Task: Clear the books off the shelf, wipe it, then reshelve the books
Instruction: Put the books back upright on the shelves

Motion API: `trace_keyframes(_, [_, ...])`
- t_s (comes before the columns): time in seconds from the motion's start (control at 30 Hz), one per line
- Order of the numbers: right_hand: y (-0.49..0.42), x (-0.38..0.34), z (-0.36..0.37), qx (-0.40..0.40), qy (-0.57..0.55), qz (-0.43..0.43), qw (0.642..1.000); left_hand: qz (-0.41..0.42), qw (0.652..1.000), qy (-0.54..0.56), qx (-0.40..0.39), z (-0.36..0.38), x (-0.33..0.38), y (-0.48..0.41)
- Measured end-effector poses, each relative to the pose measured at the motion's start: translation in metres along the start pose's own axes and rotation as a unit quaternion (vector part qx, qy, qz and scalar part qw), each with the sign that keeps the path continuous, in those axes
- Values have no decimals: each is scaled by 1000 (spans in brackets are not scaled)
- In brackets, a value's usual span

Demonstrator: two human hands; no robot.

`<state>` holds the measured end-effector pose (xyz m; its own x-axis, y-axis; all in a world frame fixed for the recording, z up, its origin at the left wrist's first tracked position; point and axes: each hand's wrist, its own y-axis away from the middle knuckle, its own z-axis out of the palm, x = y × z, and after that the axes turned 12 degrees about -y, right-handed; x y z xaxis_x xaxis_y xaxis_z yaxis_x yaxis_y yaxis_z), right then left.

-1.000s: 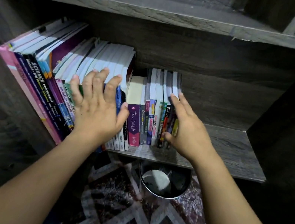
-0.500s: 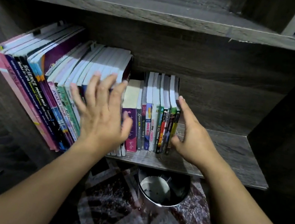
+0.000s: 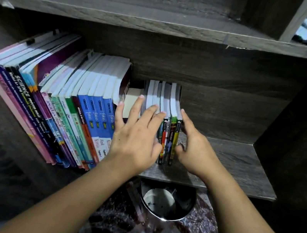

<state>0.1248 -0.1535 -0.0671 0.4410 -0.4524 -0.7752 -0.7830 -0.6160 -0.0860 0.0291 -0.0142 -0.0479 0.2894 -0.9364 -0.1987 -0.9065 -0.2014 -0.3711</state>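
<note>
View from the person's head, looking down at a dark wooden shelf [image 3: 238,165] with both bare forearms reaching in. A small block of paperbacks [image 3: 173,99] stands upright directly between the two hands, long axis vertical, spines facing the person and pale page tops pointing up.

The left hand [image 3: 136,140] lies over the front of the block's left part, fingers [image 3: 150,113] straight and spread, tips resting on the page tops. The right hand [image 3: 193,149] is flat against the block's outer right cover, fingers straight and together and pointing towards the back of the shelf, thumb low beside the yellow spine. Neither hand is curled round a book yet. Both are equally near, one on each flank.

Just left of the left hand, a long row of tall textbooks [image 3: 81,108] leans to the left, close against the block. To the right of the right hand the shelf board is bare wood.

Judging from this, the block is bracketed and ready to be squeezed between the palms and drawn straight out towards the person, and the leaning row may slump once its neighbour is gone.
</note>
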Motion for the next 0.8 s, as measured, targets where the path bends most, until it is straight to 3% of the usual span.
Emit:
trace_keyframes(0.27, [-3,6,-5,1,-38,0,999,-2,989,110,98,13,18,8])
trace_keyframes(0.53, [-6,9,-10,6,-66,-3,998,45,998,50,-9,7,22,-6])
trace_keyframes(0.8, [-6,19,-8,-6,-60,-11,998,-116,949,282,83,0,25,1])
